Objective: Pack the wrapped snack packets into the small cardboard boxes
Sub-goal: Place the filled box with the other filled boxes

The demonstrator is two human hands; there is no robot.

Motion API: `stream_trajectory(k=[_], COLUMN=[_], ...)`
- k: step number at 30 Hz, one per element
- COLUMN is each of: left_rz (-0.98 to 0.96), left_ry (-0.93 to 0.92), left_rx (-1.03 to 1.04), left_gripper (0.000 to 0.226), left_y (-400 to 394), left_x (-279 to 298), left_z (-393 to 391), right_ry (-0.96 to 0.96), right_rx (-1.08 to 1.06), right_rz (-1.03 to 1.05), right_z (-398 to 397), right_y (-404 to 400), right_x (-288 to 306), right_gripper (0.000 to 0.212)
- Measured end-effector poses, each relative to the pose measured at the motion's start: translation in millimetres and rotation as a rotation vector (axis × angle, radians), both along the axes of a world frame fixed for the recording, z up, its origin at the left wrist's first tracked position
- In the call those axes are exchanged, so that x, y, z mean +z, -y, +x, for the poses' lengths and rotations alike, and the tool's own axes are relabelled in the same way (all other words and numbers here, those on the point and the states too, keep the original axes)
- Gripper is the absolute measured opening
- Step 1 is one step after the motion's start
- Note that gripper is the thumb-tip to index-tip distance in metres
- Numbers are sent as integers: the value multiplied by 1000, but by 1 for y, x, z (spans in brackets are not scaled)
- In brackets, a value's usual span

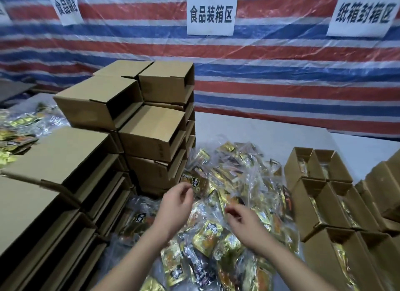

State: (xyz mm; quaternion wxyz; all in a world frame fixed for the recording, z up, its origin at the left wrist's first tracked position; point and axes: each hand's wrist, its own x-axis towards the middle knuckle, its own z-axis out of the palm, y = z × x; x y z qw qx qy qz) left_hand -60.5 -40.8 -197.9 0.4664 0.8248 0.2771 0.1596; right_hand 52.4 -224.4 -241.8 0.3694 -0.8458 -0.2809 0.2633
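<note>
A heap of gold and dark snack packets in clear bags (233,178) covers the middle of the table. My left hand (176,204) hovers over its left part with fingers loosely curled and nothing in them. My right hand (242,220) hangs over the centre of the heap, fingers bent, holding nothing that I can make out. Stacks of small cardboard boxes (151,126) rise on the left. Open boxes with packets inside (318,195) stand on the right.
More loose packets (19,128) lie at the far left. A striped tarpaulin with white paper signs (212,13) hangs behind the table. A strip of bare white tabletop (259,128) shows beyond the heap.
</note>
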Motion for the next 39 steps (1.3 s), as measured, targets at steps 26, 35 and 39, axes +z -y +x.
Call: stream_trajectory(k=[26, 35, 39], left_rz=[946, 680, 511], left_ry=[-420, 17, 43], left_rx=[450, -2, -178], left_gripper=[35, 30, 25], left_y=[-209, -99, -66], left_x=[219, 264, 233], left_z=[24, 37, 58], right_ry=[591, 872, 915], right_rx=[268, 263, 244], right_rz=[204, 71, -156], right_z=[75, 93, 92], right_y=[-219, -148, -82], right_x=[227, 314, 293], right_gripper=[77, 38, 23])
